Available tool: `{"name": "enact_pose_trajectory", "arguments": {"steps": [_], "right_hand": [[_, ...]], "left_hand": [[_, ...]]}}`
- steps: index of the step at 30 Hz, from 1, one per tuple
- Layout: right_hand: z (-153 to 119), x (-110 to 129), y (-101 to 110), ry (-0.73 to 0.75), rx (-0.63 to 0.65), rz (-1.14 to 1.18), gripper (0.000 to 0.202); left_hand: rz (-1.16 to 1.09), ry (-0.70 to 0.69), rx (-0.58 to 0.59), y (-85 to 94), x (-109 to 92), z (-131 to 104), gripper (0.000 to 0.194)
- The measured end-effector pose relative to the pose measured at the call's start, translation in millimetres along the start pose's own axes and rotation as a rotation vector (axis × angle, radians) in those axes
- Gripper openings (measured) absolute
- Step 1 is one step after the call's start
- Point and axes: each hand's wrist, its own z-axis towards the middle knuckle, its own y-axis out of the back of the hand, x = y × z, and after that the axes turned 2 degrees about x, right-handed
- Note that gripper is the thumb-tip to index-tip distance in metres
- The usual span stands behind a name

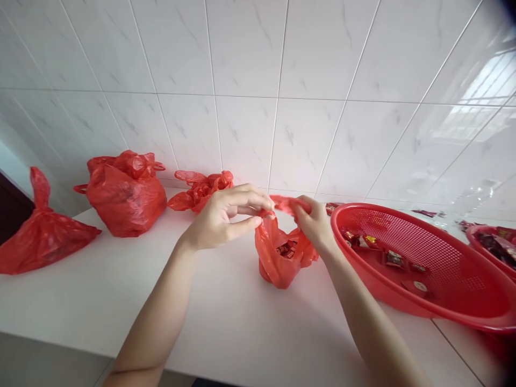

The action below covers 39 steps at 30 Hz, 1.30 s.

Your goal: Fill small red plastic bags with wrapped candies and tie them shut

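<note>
A small red plastic bag stands on the white counter with its mouth partly open. Dark red wrapped packets show inside it. My left hand pinches the top of the bag on its left side between thumb and fingers. On the other side, my right hand is closed round a handle of the same bag, drawn up and slightly blurred. Both hands are above the bag's opening, a little apart from each other.
A red plastic basket with a few wrapped packets stands at the right, another red container beyond it. Two filled red bags sit at the left, and crumpled red bags lie by the tiled wall.
</note>
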Motion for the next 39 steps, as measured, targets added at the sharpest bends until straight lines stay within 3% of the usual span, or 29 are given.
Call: {"name": "enact_pose_trajectory", "arguments": {"steps": [3, 9, 13, 16, 20, 26, 31, 34, 39], "right_hand": [[-10, 8, -8, 0.077, 0.189, -0.148, 0.009], [-19, 31, -2, 0.059, 0.568, 0.121, 0.01], [-19, 32, 0, 0.025, 0.694, 0.185, 0.02], [-18, 26, -5, -0.012, 0.685, 0.233, 0.03], [-16, 22, -9, -0.053, 0.613, 0.347, 0.036], [-12, 20, -8, -0.119, 0.461, 0.39, 0.039], [-10, 15, -8, -0.222, 0.381, 0.443, 0.033], [-9, 14, -8, -0.218, 0.371, 0.483, 0.031], [-8, 12, -4, -0.219, 0.389, 0.486, 0.031]], "left_hand": [[-0.018, -0.009, 0.003, -7.9, 8, 4, 0.027], [-0.035, -0.033, 0.0, -10.9, 23, 8, 0.034], [-0.017, -0.039, 0.005, -16.4, 24, 8, 0.036], [-0.004, -0.027, -0.033, -20.1, 26, 10, 0.035], [0.043, 0.11, -0.14, -14.6, 30, 10, 0.033], [0.19, 0.357, -0.057, -3.2, 33, 8, 0.033], [0.154, 0.245, -0.143, -12.5, 27, 9, 0.014], [0.161, 0.218, -0.038, -20.0, 25, 7, 0.009], [0.151, 0.315, 0.179, -22.2, 31, 4, 0.02]]}}
